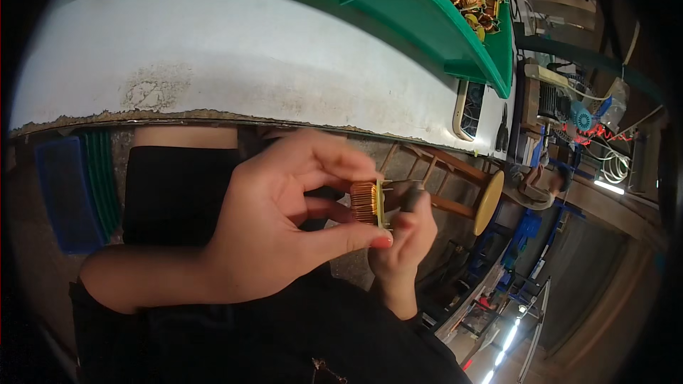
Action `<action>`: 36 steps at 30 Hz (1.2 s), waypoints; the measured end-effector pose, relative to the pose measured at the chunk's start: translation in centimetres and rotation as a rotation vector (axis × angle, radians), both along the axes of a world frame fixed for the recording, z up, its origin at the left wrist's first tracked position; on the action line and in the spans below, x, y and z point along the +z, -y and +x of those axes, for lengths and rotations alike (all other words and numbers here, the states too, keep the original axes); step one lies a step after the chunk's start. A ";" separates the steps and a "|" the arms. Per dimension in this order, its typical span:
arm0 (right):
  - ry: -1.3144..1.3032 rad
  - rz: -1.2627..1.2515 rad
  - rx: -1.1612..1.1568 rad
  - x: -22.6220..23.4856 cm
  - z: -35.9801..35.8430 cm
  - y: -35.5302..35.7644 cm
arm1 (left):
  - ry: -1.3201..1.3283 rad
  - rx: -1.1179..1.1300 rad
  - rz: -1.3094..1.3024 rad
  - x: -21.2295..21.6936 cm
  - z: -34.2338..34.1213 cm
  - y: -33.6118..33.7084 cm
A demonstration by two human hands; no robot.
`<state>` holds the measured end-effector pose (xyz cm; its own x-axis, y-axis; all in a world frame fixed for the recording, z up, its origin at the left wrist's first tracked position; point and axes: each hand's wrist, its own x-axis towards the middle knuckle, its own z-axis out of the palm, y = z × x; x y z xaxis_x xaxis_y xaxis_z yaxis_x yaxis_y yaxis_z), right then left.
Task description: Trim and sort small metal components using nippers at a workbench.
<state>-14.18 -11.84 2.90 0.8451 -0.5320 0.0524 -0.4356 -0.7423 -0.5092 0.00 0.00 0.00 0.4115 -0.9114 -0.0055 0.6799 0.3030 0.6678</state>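
At mid-frame, the left hand (274,217) is pinching the copper coil (364,203) between thumb and fingertips, probably holding its ends to keep the pins (388,226) accessible. Pins are pointing right, toward the right hand (405,242), whose fingers are bending beside them; contact unclear. Coil's long axis is running up-down, base plate (380,203) too.
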 end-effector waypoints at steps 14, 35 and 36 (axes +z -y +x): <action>0.180 0.327 0.076 1.0 -0.4 -0.9 | 0.032 0.084 -0.070 -0.1 -0.2 0.2; 0.152 0.003 0.147 1.0 0.0 -1.1 | 0.245 0.110 0.024 0.1 0.2 -0.2; 0.148 -0.007 0.134 1.0 -0.1 -1.2 | 0.239 0.118 0.013 0.1 0.1 -0.1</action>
<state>-14.31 -10.65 3.87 0.8910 -0.4146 0.1851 -0.2535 -0.7924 -0.5549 0.09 0.12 0.06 0.5056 -0.8578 0.0929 0.4630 0.3606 0.8097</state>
